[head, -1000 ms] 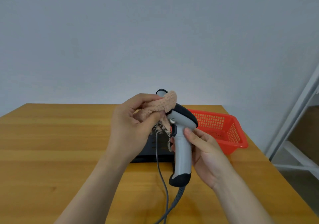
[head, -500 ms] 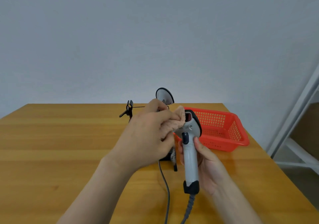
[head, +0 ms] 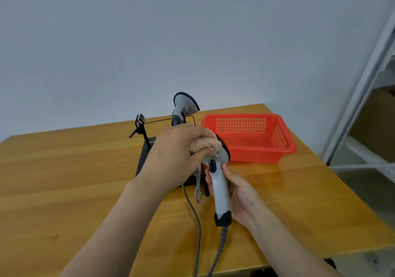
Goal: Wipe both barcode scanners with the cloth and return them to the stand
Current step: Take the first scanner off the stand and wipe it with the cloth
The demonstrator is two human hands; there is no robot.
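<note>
Left hand (head: 175, 155) is clamped over the cloth (head: 204, 145) on the scanner (head: 220, 182) head, right hand (head: 237, 195) wrapped round its handle; the view's tilted since 0.5 s ago.

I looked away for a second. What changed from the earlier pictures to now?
The left hand slid the cloth from the scanner's side over the top of its head. The right hand keeps gripping the handle. The second scanner stays on the stand.
</note>
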